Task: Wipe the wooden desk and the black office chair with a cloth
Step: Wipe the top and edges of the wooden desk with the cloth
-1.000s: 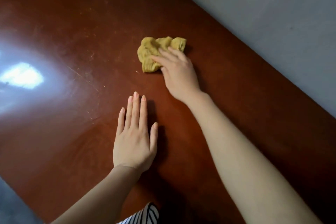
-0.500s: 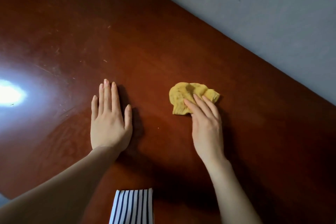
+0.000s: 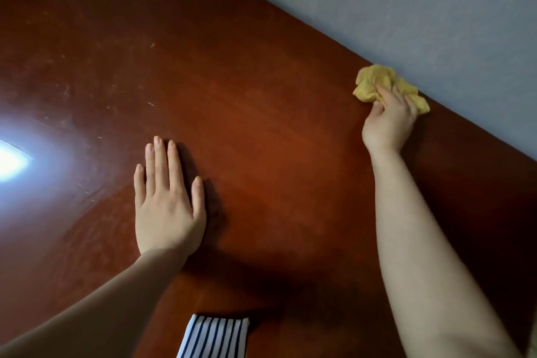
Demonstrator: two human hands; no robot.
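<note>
fingers, right hand (image 3: 388, 125): curled tight over the cloth (image 3: 374, 81), gripping it as a crumpled wad pressed onto the desk (image 3: 261, 96); thumb tucked against the cloth's near side.
fingers, left hand (image 3: 167, 206): straight and close together, thumb a little apart, palm flat on the desk; it holds nothing and looks like a brace.
cloth: yellow and bunched, at the desk's far edge toward the right, touching the line where the desk meets the wall (image 3: 406, 9).
desk: reddish-brown and glossy, with a bright glare (image 3: 11, 160) at its left side.
specks (image 3: 66, 90): pale flecks and streaks lie on the far left part, well apart from the cloth.
step in hand: by the look of it, a wipe along the far edge by the wall.
done: the stretch between the two hands looks even and free of flecks, so it has probably been wiped; this cannot be told for sure.
left: the flecked far left part seems to need the cloth, and so may the near edge under the arms; the chair is not in view, and nothing shows it wiped.
striped fabric (image 3: 215, 337): at the desk's near edge, between the forearms.
</note>
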